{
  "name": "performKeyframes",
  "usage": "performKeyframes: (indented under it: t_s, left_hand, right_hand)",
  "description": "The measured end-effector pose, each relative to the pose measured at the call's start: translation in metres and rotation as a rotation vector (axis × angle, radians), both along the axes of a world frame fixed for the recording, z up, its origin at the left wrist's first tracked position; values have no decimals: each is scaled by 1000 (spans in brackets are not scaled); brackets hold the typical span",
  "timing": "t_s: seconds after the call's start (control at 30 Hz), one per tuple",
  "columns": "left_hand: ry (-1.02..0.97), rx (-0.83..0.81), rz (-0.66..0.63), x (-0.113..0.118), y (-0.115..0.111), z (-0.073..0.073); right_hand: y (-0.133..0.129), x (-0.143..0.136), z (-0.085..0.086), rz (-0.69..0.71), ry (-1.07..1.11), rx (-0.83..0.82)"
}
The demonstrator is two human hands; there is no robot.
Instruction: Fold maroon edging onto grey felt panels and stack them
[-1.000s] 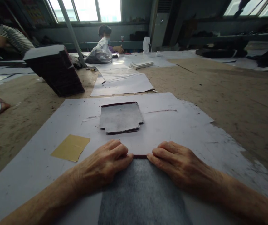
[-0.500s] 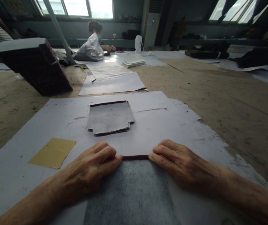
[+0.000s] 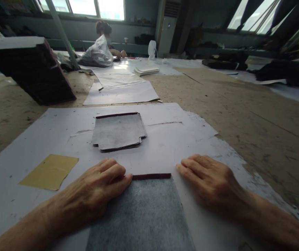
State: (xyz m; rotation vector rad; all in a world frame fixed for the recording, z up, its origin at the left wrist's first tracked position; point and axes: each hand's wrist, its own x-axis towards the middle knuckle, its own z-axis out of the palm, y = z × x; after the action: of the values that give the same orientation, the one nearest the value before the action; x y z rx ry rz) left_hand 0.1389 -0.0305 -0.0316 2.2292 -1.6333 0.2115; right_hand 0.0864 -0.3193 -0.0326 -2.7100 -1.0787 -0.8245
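Observation:
A grey-backed fabric piece (image 3: 141, 216) lies flat in front of me, its far edge folded over into a narrow dark red strip (image 3: 151, 176). At the left end of that fold, my left hand (image 3: 101, 188) presses down with its fingers curled and drawn together on the edge. My right hand (image 3: 209, 181) is apart from the piece, just right of the strip's end. Its loosely bent fingers rest at the white paper and hold nothing. Farther out lies a small stack of similar grey pieces (image 3: 119, 132) with notched corners and a dark red far edge.
White paper (image 3: 162, 146) covers the work surface under the pieces. A yellow-brown card (image 3: 50, 171) lies left of my left hand. A tall, leaning dark stack (image 3: 34, 69) stands at the back left. Beyond are a plastic bag (image 3: 97, 52), a seated person, and a white fan-like device (image 3: 151, 49).
My right hand has come off the folded edge and moved right, uncovering the strip's right end. My left hand stays on the fold. The whole view has shifted slightly.

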Motion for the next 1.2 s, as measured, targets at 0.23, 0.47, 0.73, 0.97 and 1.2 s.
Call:
performKeyframes:
  t_s: [0.23, 0.47, 0.73, 0.97, 1.2]
  left_hand:
    - [20, 44, -10, 1, 0, 1]
    - [96, -10, 39, 5, 8, -1]
    - [88, -56, 76, 7, 37, -1]
    - [-47, 62, -12, 4, 33, 3]
    - [-66, 44, 34, -4, 36, 12]
  right_hand:
    - [64, 3, 0, 45, 123, 178]
    - [89, 5, -13, 147, 224, 140]
    - [85, 12, -7, 203, 330, 130]
    - [88, 19, -2, 179, 421, -39]
    - [93, 24, 4, 162, 470, -156]
